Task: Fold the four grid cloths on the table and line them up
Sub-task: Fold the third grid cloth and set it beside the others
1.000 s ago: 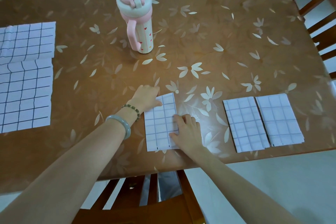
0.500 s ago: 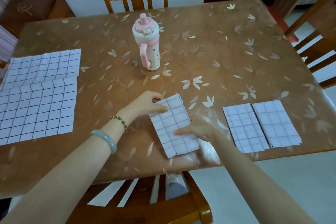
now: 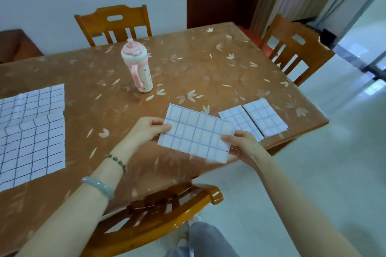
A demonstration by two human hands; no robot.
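A folded white grid cloth [image 3: 196, 133] is held just above the table's near edge, tilted with its long side running left to right. My left hand [image 3: 147, 129] pinches its left end and my right hand [image 3: 240, 144] pinches its right end. Two folded grid cloths lie side by side near the table's right corner: one [image 3: 238, 121] partly behind the held cloth, the other [image 3: 265, 117] to its right. An unfolded grid cloth [image 3: 31, 131] lies flat at the table's left side, creased across the middle and cut off by the frame edge.
A pink bottle [image 3: 139, 69] with a handle stands mid-table behind the held cloth. The brown floral table [image 3: 198, 64] has wooden chairs at the far side [image 3: 113, 24], the right [image 3: 294, 50] and the near edge [image 3: 163, 204].
The folded cloth was lying on the table under both hands; both hands have lifted it off the surface, turned it sideways and carried it right, towards the two folded cloths. The camera has tilted up.
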